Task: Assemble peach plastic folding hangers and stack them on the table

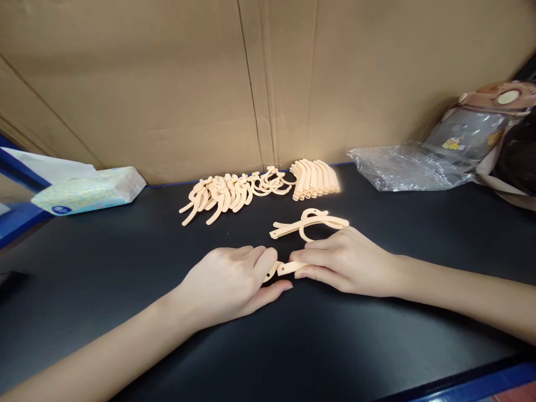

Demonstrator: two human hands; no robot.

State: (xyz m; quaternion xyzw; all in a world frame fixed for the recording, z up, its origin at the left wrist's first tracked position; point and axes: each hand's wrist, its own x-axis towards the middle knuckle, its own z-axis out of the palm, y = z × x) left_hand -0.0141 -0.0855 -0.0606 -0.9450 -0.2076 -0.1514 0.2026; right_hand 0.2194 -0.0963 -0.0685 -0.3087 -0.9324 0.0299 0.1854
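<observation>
My left hand (234, 282) and my right hand (343, 259) meet low over the black tabletop (125, 290). Both have their fingers closed on a small cream plastic piece (283, 268) held between them; only its middle shows between the fingertips. Just beyond my right hand lies a cream strap part with a loop (310, 222), flat on the table. Farther back stretches a row of several curved cream hook-shaped parts (221, 192), then some ring-shaped ones (274, 181), then a neat stack of curved strips (314, 178).
A brown cardboard wall (259, 78) closes off the back. A pack of tissues (87, 190) lies at the left. A crumpled clear plastic bag (410, 167) and a drinking bottle with a brown lid (486, 123) rest at the right. A blue edge (481, 385) borders the table's front.
</observation>
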